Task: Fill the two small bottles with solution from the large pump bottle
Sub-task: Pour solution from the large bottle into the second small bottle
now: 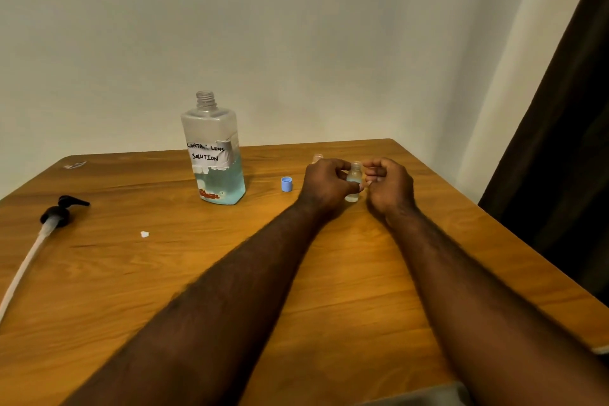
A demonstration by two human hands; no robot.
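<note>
The small bottle [354, 181] is upright and part full, well inside the table's [329, 290] far right corner; your left hand [326, 184] pinches it; your right hand [390, 189] curls just beside it, grip unclear; a second small bottle [317, 158] peeks behind your left knuckles; blue cap [286, 183] and open large bottle [214, 155] stand leftward; the pump [61, 212] lies near the left edge; bare wood shows between your forearms.

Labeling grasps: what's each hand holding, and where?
Left hand grips the small bottle by its body. Right hand curls beside it; a hold cannot be told.
</note>
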